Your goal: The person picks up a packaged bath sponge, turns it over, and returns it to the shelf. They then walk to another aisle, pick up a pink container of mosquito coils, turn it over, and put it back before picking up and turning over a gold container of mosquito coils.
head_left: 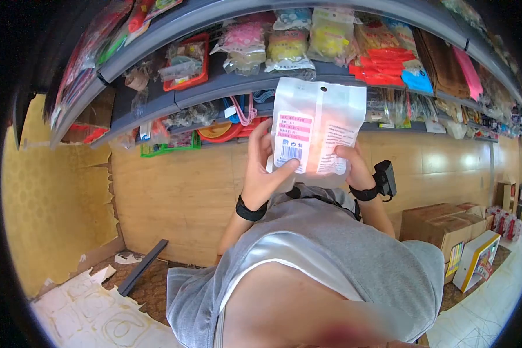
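Package [319,127], white with pink label and barcode, upright at frame center, gripped at its lower sides. Left hand [267,165]: thumb on front face at lower left, fingers behind. Right hand [354,162]: thumb pressed on lower right of front, fingers mostly hidden. Shelf [214,93] with bagged goods runs across the top. Red basket [204,61] upper left. Cardboard box [432,226] lower right.

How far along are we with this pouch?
Looks done: the pouch is picked up, barcode side facing the camera. In hand: the left hand and right hand both hold it. Left: it isn't set down on the shelf; whether anything else remains, I cannot tell.
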The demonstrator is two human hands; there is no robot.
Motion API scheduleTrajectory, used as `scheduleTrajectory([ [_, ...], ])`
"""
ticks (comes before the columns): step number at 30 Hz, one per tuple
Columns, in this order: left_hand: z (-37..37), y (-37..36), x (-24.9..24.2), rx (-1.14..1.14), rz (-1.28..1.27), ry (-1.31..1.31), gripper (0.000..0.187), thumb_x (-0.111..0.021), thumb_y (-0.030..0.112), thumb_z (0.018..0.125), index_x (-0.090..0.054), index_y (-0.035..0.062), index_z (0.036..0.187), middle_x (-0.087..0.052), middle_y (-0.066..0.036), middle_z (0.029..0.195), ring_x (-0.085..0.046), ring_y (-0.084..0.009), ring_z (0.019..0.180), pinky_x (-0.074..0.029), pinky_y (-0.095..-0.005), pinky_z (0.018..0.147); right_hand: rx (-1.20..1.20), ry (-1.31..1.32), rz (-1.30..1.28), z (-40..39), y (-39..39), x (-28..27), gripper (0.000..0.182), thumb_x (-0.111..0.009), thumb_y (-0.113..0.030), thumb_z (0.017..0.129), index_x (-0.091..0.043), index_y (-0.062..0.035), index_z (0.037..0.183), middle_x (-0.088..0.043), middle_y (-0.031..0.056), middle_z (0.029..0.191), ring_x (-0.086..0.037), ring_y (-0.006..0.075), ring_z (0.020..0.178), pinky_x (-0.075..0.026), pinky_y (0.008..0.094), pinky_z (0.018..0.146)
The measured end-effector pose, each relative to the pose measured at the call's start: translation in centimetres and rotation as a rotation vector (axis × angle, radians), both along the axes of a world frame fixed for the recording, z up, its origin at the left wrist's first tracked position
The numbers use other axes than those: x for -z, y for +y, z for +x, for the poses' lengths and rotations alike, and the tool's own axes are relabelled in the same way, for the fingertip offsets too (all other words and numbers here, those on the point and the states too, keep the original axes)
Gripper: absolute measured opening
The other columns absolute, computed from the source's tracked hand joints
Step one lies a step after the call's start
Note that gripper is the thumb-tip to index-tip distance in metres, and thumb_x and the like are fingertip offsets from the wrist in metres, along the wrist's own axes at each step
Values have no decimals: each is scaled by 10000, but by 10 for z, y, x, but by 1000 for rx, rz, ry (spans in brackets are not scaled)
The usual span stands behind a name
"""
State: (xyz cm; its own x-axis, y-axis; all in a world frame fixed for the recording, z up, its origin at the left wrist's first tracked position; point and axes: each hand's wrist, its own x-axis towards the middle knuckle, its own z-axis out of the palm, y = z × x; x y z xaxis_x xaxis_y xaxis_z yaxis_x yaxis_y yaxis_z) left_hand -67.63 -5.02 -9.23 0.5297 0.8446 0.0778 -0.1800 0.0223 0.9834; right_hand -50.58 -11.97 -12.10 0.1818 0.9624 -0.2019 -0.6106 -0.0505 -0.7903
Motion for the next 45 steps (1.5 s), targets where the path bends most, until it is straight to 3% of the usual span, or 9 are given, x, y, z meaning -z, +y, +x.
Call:
scheduleTrajectory([
  [7,4,-9,0,-20,-85,-99,727,-642,29,676,-190,-1,1245,-453,-132,1117,-443,-193,1046,-347,-317,884,-167,137,-49,6,-8,7,548,-525,-142,759,-276,-7,1228,-446,116,1153,-467,199,1037,-396,322,871],
  [10,-1,-4,9,18,-162,-148,683,-618,26,687,-227,-2,1246,-450,-109,1139,-440,-177,1053,-336,-302,895,-162,64,59,5,-12,11,649,-553,-214,752,-221,-10,1271,-377,115,1229,-373,209,1135,-308,338,942],
  [12,-2,-1,13,2,-436,-229,641,-592,41,697,-268,4,1248,-446,-86,1163,-439,-162,1059,-322,-287,909,-181,-40,263,6,-10,8,762,-579,-287,737,-149,-14,1303,-288,106,1295,-267,207,1203,-217,334,983],
  [17,-5,-2,34,66,-487,-284,576,-525,147,746,-282,7,1249,-455,-84,1165,-442,-168,1064,-317,-294,913,-161,-159,225,-3,-9,-15,828,-621,-266,715,-101,-25,1313,-257,98,1304,-252,201,1205,-213,323,978],
  [19,-4,-1,48,144,-684,-417,511,-471,231,785,-329,-1,1218,-467,-93,1152,-448,-178,1058,-319,-301,910,-136,-186,228,-7,-9,-20,825,-632,-240,711,-105,-24,1309,-273,96,1289,-274,197,1190,-232,321,968],
  [29,12,-7,54,142,-715,-330,467,-357,321,852,-380,-6,1186,-463,-108,1169,-443,-197,1067,-317,-314,916,31,-300,142,-19,-6,-23,727,-666,-122,680,-205,-41,1237,-391,105,1127,-417,168,1028,-377,293,831],
  [34,15,-1,55,136,-785,-515,463,-340,300,863,-324,14,1227,-410,-109,1226,-397,-216,1123,-283,-355,955,15,-332,124,-14,-8,-22,640,-645,-116,708,-243,-52,1202,-422,91,1050,-484,146,899,-419,264,712],
  [39,17,-5,60,156,-799,-634,462,-334,287,866,-299,17,1240,-384,-112,1250,-362,-226,1154,-258,-378,969,34,-583,103,-13,-12,-21,378,-614,-101,739,-389,-23,1032,-472,53,954,-504,120,812,-411,226,621],
  [45,19,-5,70,109,-759,-701,463,-362,257,859,-279,23,1250,-346,-112,1279,-329,-232,1177,-219,-388,989,218,-768,93,-16,-9,-30,136,-559,-46,764,-484,0,869,-514,76,925,-520,140,791,-427,256,629],
])
